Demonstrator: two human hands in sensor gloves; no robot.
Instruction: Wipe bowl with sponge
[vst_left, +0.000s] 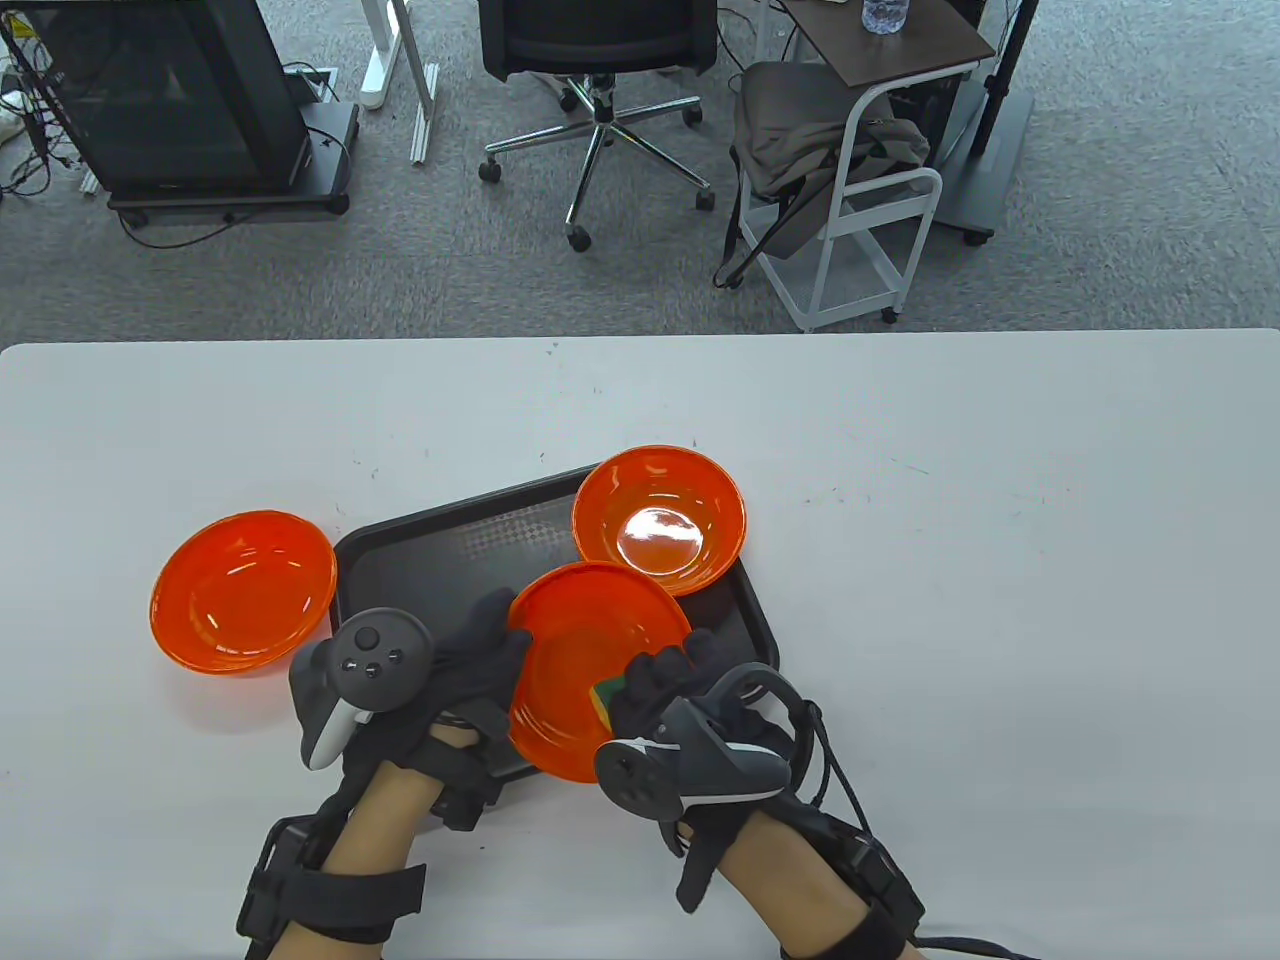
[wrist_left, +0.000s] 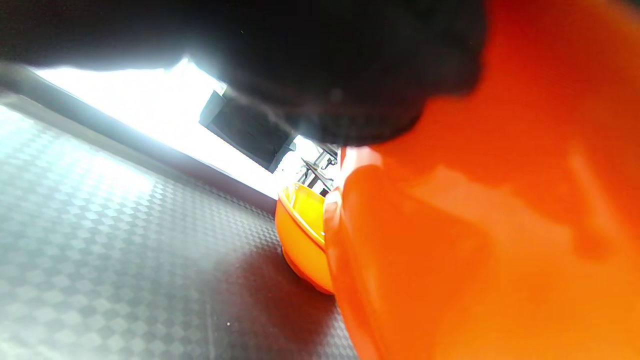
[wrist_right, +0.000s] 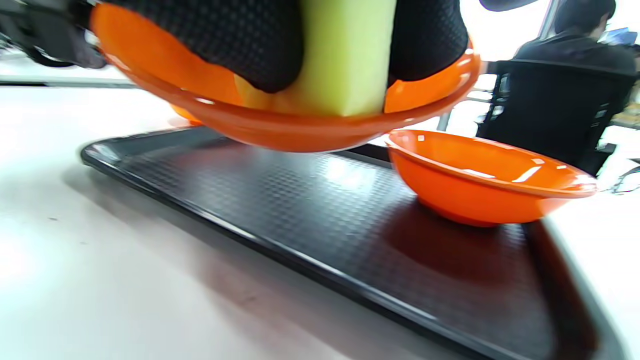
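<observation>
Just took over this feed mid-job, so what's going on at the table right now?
A person is wiping an orange bowl held tilted above the black tray. The left hand grips its rim, while the right hand presses a yellow-green sponge into the inside. A second orange bowl sits on the tray's far corner, and a third bowl rests on the white table left of the tray.
</observation>
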